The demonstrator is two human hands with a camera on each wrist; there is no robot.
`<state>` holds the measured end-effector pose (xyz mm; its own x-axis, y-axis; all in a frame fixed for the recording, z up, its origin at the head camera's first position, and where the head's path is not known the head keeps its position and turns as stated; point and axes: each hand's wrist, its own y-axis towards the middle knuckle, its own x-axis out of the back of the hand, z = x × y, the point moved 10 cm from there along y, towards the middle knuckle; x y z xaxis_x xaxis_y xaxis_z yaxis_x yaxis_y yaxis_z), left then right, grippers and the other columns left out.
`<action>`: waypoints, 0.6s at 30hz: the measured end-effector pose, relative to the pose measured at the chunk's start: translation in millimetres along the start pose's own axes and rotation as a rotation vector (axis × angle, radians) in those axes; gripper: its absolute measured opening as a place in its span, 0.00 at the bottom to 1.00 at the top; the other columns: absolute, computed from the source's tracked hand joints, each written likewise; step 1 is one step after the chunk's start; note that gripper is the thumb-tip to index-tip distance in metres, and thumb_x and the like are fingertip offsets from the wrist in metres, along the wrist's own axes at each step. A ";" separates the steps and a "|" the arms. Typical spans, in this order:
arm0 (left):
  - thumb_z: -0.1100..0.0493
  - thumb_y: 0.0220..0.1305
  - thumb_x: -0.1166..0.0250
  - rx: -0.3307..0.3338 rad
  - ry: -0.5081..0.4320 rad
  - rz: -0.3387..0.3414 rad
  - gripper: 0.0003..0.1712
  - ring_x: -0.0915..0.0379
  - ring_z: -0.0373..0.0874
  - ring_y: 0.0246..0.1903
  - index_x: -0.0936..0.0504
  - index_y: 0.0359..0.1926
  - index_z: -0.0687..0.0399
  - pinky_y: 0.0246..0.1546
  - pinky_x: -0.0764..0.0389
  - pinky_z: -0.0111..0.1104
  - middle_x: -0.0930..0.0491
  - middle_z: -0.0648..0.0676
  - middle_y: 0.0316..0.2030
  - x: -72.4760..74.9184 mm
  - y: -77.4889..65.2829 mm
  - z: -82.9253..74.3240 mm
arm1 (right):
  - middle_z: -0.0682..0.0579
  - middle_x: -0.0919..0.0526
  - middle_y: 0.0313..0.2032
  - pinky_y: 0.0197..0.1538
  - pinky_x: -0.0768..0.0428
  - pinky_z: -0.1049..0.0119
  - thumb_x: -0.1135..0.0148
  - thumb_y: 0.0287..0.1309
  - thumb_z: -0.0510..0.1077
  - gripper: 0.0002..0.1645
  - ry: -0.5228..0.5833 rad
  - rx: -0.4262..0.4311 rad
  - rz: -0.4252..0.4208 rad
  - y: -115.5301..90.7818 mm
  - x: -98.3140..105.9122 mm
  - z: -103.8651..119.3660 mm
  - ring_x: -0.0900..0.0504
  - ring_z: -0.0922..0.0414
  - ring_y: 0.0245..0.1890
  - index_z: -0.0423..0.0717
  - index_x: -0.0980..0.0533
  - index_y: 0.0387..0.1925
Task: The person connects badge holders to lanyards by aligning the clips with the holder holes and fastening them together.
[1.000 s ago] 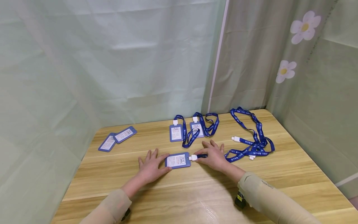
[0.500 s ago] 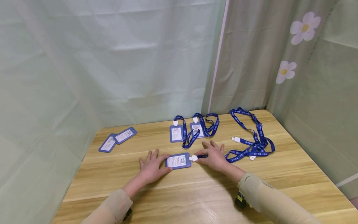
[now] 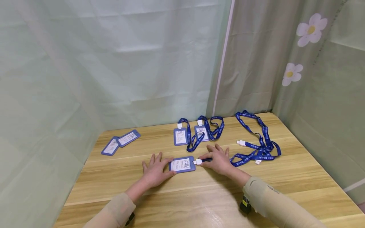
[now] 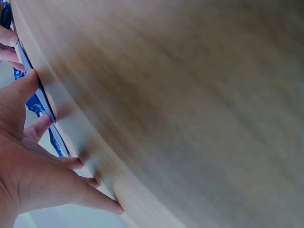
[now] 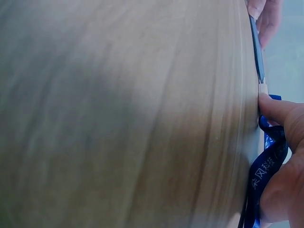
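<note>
A blue badge holder with a white card lies sideways on the table in the head view. My left hand holds its left end by opposite edges, thumb at the near corner and index finger at the far one; the other fingers spread on the wood. At the holder's right end, a white lanyard clip meets its slot. My right hand pinches that clip between thumb and index finger. Its blue strap runs under the right palm, partly hidden. Whether the clip is fastened cannot be made out.
Two badge holders with lanyards, one left and one right, lie at the back. Two bare badge holders overlap at the far left. Tangled blue lanyards with white clips lie to the right. Curtains border the wooden table.
Both hands keep their hold on the badge holder and clip. The whole head view has shifted very slightly; nothing else visibly moves.
</note>
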<state>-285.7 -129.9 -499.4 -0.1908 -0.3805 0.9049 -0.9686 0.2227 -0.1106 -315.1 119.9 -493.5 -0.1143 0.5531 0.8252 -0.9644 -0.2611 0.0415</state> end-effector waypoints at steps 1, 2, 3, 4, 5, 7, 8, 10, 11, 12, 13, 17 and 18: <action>0.36 0.65 0.32 0.000 0.000 -0.001 0.37 0.65 0.75 0.76 0.25 0.71 0.38 0.64 0.71 0.77 0.50 0.69 0.78 -0.1 0.0 0.0 | 0.43 0.34 0.74 0.67 0.74 0.23 0.22 0.54 0.56 0.14 0.001 0.000 -0.001 -0.1 0.0 -0.1 0.53 0.33 0.77 0.66 0.11 0.45; 0.36 0.65 0.32 -0.001 0.000 -0.003 0.37 0.65 0.75 0.76 0.25 0.71 0.38 0.64 0.71 0.77 0.50 0.69 0.78 -0.2 0.0 -0.1 | 0.43 0.34 0.74 0.67 0.74 0.23 0.22 0.54 0.56 0.15 0.002 0.001 -0.003 -0.1 0.1 -0.2 0.52 0.33 0.77 0.67 0.11 0.45; 0.36 0.65 0.32 0.000 0.000 -0.004 0.36 0.65 0.75 0.76 0.25 0.71 0.38 0.64 0.71 0.77 0.49 0.69 0.78 -0.1 0.0 -0.2 | 0.43 0.34 0.74 0.67 0.74 0.23 0.22 0.54 0.56 0.15 0.004 0.002 -0.004 -0.1 0.2 -0.3 0.53 0.33 0.77 0.66 0.11 0.45; 0.36 0.65 0.32 0.001 0.000 -0.006 0.36 0.65 0.75 0.76 0.25 0.71 0.38 0.64 0.71 0.77 0.49 0.69 0.78 0.0 -0.1 -0.3 | 0.43 0.34 0.74 0.67 0.74 0.23 0.22 0.54 0.56 0.15 0.005 0.001 -0.004 0.0 0.2 -0.5 0.53 0.33 0.77 0.67 0.11 0.45; 0.36 0.65 0.32 0.002 0.000 -0.006 0.36 0.65 0.75 0.76 0.25 0.71 0.38 0.64 0.71 0.76 0.49 0.68 0.78 0.1 -0.1 -0.4 | 0.43 0.34 0.74 0.67 0.74 0.23 0.22 0.54 0.56 0.15 0.006 0.000 -0.003 0.0 0.1 -0.7 0.53 0.34 0.77 0.66 0.11 0.45; 0.36 0.65 0.32 0.003 0.002 -0.008 0.36 0.65 0.75 0.76 0.25 0.71 0.38 0.64 0.71 0.76 0.49 0.68 0.78 0.3 0.0 -0.7 | 0.43 0.35 0.74 0.67 0.75 0.23 0.22 0.54 0.56 0.15 0.011 0.001 -0.003 0.2 -0.1 -1.0 0.53 0.33 0.77 0.66 0.11 0.45; 0.36 0.65 0.32 0.004 0.003 -0.008 0.36 0.65 0.75 0.76 0.25 0.71 0.38 0.64 0.71 0.76 0.49 0.68 0.78 0.6 0.1 -1.0 | 0.43 0.35 0.75 0.67 0.75 0.24 0.22 0.54 0.56 0.15 0.012 -0.002 -0.001 0.4 -0.5 -1.6 0.53 0.34 0.78 0.66 0.11 0.46; 0.36 0.65 0.32 0.006 0.004 -0.007 0.36 0.65 0.75 0.76 0.25 0.71 0.38 0.65 0.71 0.76 0.49 0.68 0.78 0.9 0.3 -1.5 | 0.44 0.36 0.75 0.68 0.76 0.25 0.23 0.55 0.56 0.16 0.016 -0.006 0.005 0.8 -1.3 -2.8 0.54 0.34 0.78 0.66 0.11 0.46; 0.36 0.64 0.32 0.007 0.005 -0.007 0.36 0.65 0.75 0.76 0.25 0.71 0.38 0.65 0.71 0.76 0.49 0.68 0.78 1.0 0.5 -1.7 | 0.44 0.36 0.75 0.68 0.76 0.25 0.23 0.55 0.56 0.16 0.020 -0.007 0.007 1.0 -1.7 -3.4 0.54 0.34 0.78 0.66 0.11 0.46; 0.36 0.64 0.32 0.007 0.006 -0.006 0.36 0.65 0.74 0.76 0.25 0.71 0.38 0.65 0.71 0.76 0.49 0.68 0.78 1.0 0.8 -1.9 | 0.44 0.36 0.75 0.68 0.76 0.25 0.23 0.55 0.56 0.16 0.023 -0.008 0.008 1.3 -2.0 -3.9 0.55 0.34 0.78 0.66 0.11 0.46; 0.36 0.64 0.32 0.008 0.006 -0.005 0.36 0.65 0.74 0.76 0.25 0.71 0.38 0.65 0.71 0.76 0.49 0.68 0.78 1.0 1.0 -2.0 | 0.44 0.36 0.75 0.67 0.77 0.25 0.23 0.55 0.56 0.16 0.024 -0.008 0.009 1.5 -2.1 -4.3 0.55 0.34 0.78 0.67 0.11 0.46; 0.36 0.65 0.32 0.008 0.006 -0.004 0.36 0.65 0.74 0.76 0.25 0.71 0.37 0.64 0.71 0.76 0.49 0.68 0.78 0.7 1.6 -2.0 | 0.43 0.36 0.75 0.67 0.77 0.24 0.22 0.54 0.56 0.15 0.032 0.000 0.001 2.0 -1.0 -3.9 0.55 0.33 0.78 0.66 0.11 0.46; 0.36 0.65 0.32 0.008 0.006 -0.003 0.36 0.65 0.74 0.76 0.25 0.71 0.37 0.64 0.71 0.76 0.50 0.68 0.78 0.6 1.7 -1.9 | 0.43 0.36 0.75 0.67 0.77 0.24 0.22 0.54 0.55 0.15 0.033 0.002 -0.002 2.0 -0.6 -3.4 0.55 0.33 0.78 0.66 0.11 0.46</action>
<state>-287.1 -128.0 -498.2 -0.1866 -0.3757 0.9078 -0.9704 0.2146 -0.1106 -317.7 121.7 -495.8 -0.1205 0.5792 0.8062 -0.9642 -0.2616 0.0439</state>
